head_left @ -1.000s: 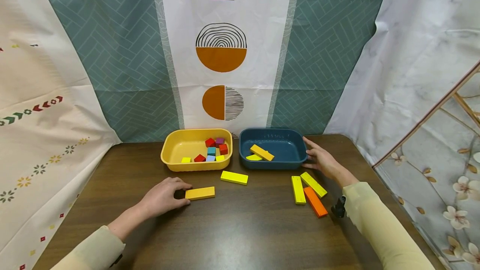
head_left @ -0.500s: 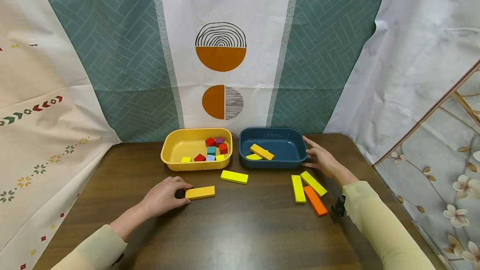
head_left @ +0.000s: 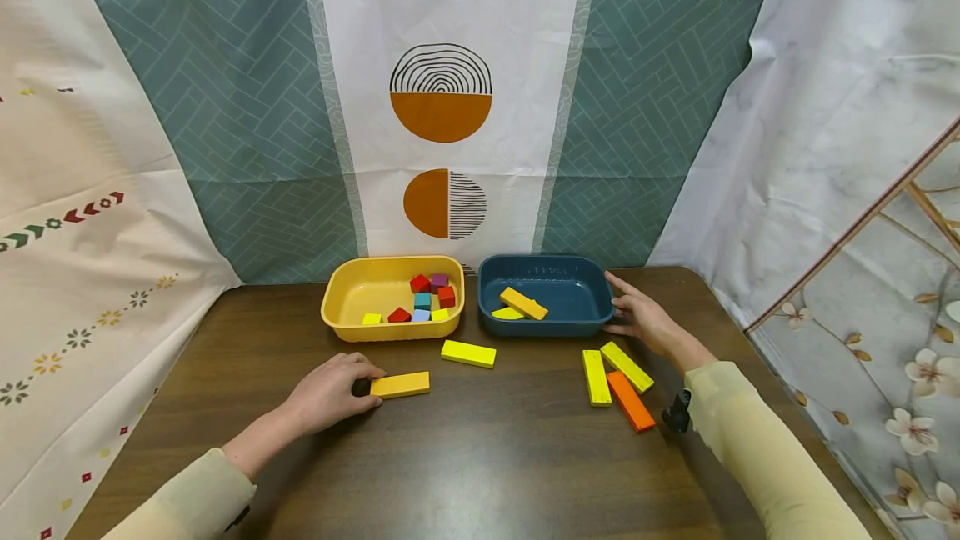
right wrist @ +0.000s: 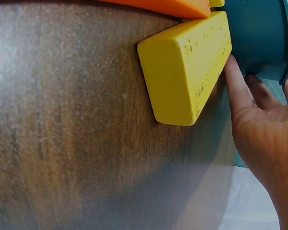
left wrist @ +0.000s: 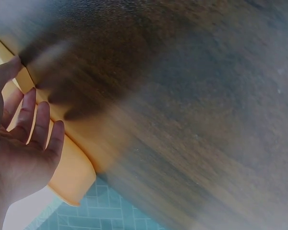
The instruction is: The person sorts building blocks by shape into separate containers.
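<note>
My left hand (head_left: 333,394) rests low over the table, thumb and index finger on either side of the left end of an orange-yellow block (head_left: 405,385). In the left wrist view, part of that block (left wrist: 24,79) shows between thumb and fingers. My right hand (head_left: 648,319) touches the outer right side of a dark blue bin (head_left: 555,329), its fingers spread and fairly straight. Inside the bin an orange-yellow block (head_left: 523,303) lies across a yellow one (head_left: 507,314). A yellow block (right wrist: 182,72) lies just beside the right thumb.
A yellow bin (head_left: 352,333) holding several small coloured cubes stands left of the blue one. One yellow block (head_left: 468,354) lies in front, between the bins. Right of centre are two yellow blocks (head_left: 597,379) and an orange block (head_left: 631,402). Hanging cloths (head_left: 255,190) border the table.
</note>
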`<action>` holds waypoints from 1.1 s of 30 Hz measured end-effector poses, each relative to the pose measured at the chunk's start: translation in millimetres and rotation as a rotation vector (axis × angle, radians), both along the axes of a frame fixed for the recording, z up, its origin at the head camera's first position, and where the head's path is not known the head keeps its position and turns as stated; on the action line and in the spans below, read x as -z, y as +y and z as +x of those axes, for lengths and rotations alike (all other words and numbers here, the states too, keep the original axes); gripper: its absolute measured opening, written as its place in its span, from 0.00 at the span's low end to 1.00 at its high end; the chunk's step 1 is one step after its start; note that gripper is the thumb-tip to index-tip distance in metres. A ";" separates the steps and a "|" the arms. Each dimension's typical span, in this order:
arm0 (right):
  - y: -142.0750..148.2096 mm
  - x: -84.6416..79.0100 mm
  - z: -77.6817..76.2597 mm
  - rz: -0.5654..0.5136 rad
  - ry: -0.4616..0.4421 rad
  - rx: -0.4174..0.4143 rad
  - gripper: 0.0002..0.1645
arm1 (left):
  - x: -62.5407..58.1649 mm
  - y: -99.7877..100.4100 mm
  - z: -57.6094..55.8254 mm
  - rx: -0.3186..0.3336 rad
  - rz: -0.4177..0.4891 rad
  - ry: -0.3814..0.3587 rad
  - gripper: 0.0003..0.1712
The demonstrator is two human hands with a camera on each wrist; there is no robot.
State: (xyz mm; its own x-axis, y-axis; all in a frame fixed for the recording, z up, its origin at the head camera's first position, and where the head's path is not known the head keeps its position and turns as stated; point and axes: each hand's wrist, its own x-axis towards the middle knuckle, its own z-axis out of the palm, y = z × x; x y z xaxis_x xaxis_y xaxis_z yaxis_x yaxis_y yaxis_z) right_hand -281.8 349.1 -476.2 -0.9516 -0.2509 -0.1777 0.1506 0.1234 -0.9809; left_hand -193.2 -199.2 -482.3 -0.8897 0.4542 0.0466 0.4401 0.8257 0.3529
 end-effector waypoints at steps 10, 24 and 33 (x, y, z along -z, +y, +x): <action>0.5 0.0 -0.6 0.007 0.001 -0.004 0.39 | 0.9 -0.3 -0.4 0.005 0.007 0.003 0.17; 0.3 0.8 0.0 0.012 0.003 0.001 0.39 | -9.7 6.2 3.9 0.009 0.063 0.027 0.18; 0.5 2.0 -0.8 0.009 0.002 0.000 0.38 | -25.5 18.6 5.1 0.022 0.108 0.083 0.20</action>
State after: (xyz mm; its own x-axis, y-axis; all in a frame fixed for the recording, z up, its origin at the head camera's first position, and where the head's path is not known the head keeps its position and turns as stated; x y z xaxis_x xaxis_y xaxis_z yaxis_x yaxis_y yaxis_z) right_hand -282.6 349.6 -478.2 -0.9519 -0.2491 -0.1784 0.1491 0.1322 -0.9799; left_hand -188.2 -180.6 -456.8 -0.8703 0.4623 0.1699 0.4896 0.7744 0.4009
